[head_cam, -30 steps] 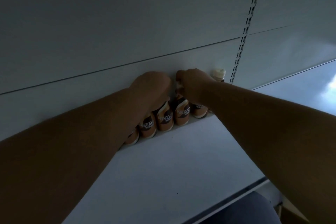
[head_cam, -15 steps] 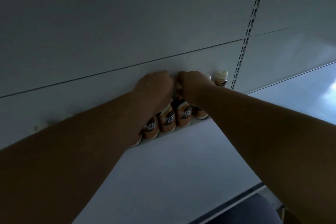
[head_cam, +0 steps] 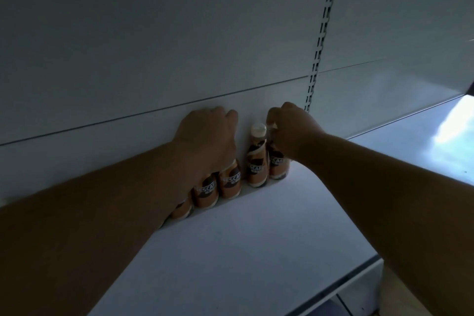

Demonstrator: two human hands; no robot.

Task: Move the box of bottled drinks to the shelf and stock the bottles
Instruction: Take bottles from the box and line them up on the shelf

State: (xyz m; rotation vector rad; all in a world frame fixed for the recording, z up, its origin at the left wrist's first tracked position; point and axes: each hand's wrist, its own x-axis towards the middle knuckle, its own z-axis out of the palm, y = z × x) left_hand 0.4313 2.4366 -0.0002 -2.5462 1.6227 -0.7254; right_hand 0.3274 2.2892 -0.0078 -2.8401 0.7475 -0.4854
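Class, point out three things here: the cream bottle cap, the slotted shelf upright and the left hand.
cream bottle cap (head_cam: 258, 130), head view, top of the cap.
slotted shelf upright (head_cam: 321, 33), head view, mid strip.
left hand (head_cam: 209, 133), head view, back of the hand.

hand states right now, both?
Left hand: closed over the tops of bottles in the back row.
Right hand: closed on the end bottle.

Both hands (head_cam: 209, 133) atop shelved bottles (head_cam: 230, 182)
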